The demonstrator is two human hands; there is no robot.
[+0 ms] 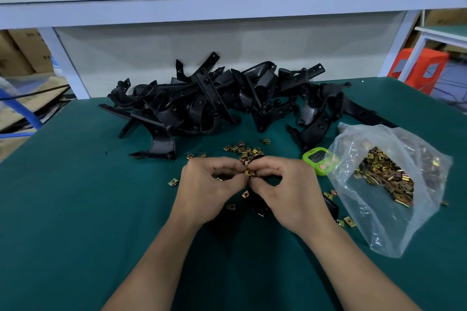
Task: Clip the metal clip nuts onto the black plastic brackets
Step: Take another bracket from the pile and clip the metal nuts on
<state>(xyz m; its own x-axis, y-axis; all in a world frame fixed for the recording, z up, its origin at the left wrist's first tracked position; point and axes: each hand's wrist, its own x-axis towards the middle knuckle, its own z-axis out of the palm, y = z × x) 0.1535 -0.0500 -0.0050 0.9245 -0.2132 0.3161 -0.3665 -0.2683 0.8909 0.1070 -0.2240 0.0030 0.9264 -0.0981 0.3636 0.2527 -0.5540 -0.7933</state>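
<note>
My left hand (212,184) and my right hand (285,184) meet at the table's middle, fingertips together. Between them they pinch a gold metal clip nut (249,173). A black plastic bracket (260,206) sits under both hands, mostly hidden, with clip nuts showing on it. Loose clip nuts (246,151) lie scattered just beyond my fingers. A big heap of black brackets (214,101) fills the far side of the green table (75,197).
A clear plastic bag (386,184) full of clip nuts lies open at the right. A green digital timer (319,159) stands beside it. Single clip nuts (173,182) dot the mat around my hands. A white shelf frame (227,7) rises behind the heap.
</note>
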